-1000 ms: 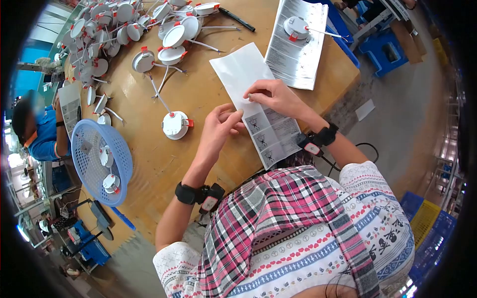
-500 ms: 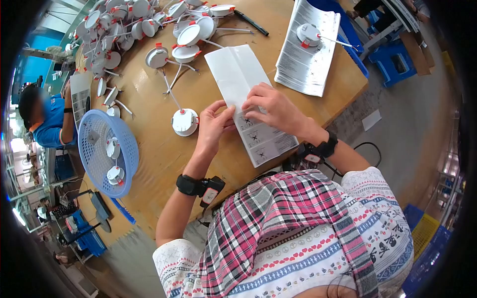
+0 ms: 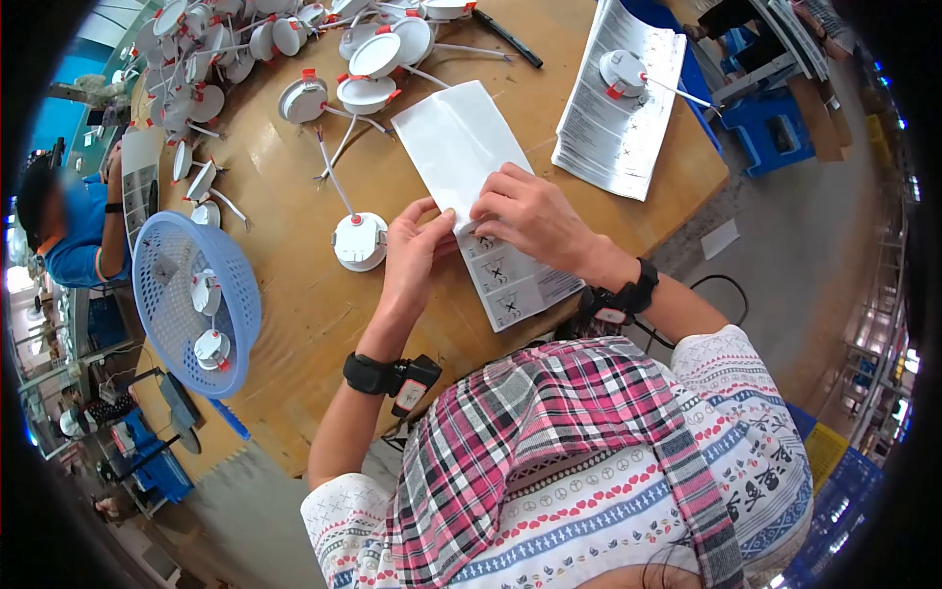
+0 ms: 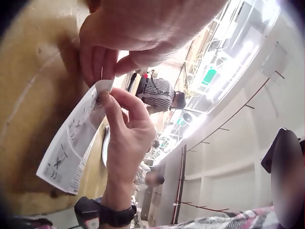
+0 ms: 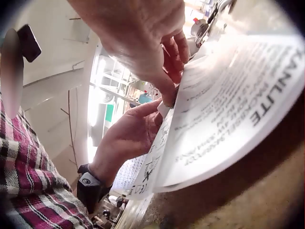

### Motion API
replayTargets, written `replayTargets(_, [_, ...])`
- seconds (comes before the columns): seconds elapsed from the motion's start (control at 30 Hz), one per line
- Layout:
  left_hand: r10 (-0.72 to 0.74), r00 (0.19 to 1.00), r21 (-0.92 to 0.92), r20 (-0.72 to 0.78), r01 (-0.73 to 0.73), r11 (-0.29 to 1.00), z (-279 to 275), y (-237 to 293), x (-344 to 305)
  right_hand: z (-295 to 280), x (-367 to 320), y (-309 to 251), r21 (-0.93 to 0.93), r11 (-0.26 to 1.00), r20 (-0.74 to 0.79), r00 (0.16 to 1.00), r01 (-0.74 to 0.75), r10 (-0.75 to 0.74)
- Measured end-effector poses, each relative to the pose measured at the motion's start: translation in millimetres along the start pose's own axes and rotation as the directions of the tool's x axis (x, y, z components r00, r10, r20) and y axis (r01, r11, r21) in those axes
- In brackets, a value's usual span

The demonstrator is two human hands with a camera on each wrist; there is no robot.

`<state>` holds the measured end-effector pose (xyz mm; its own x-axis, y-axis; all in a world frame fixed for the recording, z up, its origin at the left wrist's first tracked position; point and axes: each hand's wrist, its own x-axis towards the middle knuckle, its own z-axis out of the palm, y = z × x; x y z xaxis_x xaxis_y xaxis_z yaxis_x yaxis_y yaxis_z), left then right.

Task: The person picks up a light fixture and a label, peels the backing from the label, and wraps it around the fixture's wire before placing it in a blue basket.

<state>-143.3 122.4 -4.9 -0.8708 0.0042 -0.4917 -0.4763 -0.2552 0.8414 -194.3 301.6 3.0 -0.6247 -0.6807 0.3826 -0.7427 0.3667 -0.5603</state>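
Note:
A long printed paper sheet (image 3: 446, 137), blank at its far part and printed near the body, lies slanted between the two hands. The left hand (image 3: 410, 260) pinches its left edge between thumb and fingers. On the sheet's middle, the right hand (image 3: 535, 221) has its fingers curled and pinches the paper; in the right wrist view its thumb and fingertips meet at the fold of the sheet (image 5: 224, 105). The left wrist view shows the sheet (image 4: 71, 143) raised off the table, with both hands at its upper end. Left of the left hand sits a round white lamp (image 3: 359, 241) with a cable.
A heap of white lamps (image 3: 211, 49) covers the table's far left. A blue basket (image 3: 245, 294) holds two lamps at the left edge. At the right lies a stack of printed sheets (image 3: 603, 147) with a lamp on top, and a black pen (image 3: 507, 37) lies beyond.
The sheet has shifted slightly left and toward the body since the first frame. The right hand has moved closer to the left one, its fingers now more curled over the paper.

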Motion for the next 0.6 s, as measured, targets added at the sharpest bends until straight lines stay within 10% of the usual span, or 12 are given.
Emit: replayTargets(0.6, [0.082,0.997,0.019,0.012,-0.082,0.996,6.9,4.5,0.4,-7.4,4.0,1.5,-0.025,1.0,0.054,0.998,-0.006,0.007])
